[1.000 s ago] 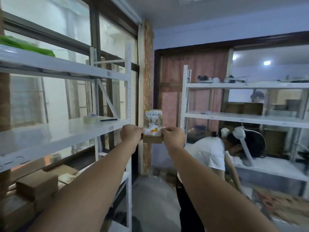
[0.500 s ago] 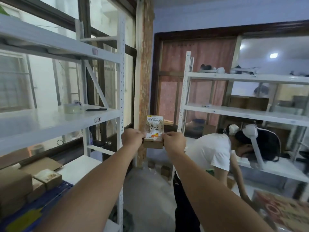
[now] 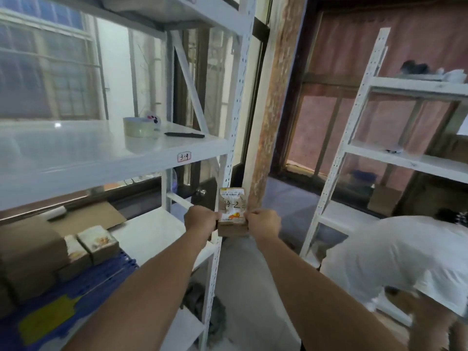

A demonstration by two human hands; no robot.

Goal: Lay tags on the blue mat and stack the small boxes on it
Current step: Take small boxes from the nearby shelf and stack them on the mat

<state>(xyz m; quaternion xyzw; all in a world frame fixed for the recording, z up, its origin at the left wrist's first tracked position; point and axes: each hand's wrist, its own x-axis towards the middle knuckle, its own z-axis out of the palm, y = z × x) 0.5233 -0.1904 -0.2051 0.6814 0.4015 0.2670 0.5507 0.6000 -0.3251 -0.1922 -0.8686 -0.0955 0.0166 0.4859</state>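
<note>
Holding a small box (image 3: 232, 225) and its "4-2" tag (image 3: 232, 204) pinched between left hand (image 3: 200, 221) and right hand (image 3: 264, 222), a worker stands with the blue mat (image 3: 76, 300) lower left, where several boxes (image 3: 97, 243) already sit; more stacking apparently remains.

White rack (image 3: 235, 102) stood left. On its middle shelf: tape roll (image 3: 138, 126), black pen (image 3: 184, 135) just right of it. Label "3-1" (image 3: 184, 156) on shelf edge. Person in white shirt (image 3: 395, 259) bent over, right of rack.
</note>
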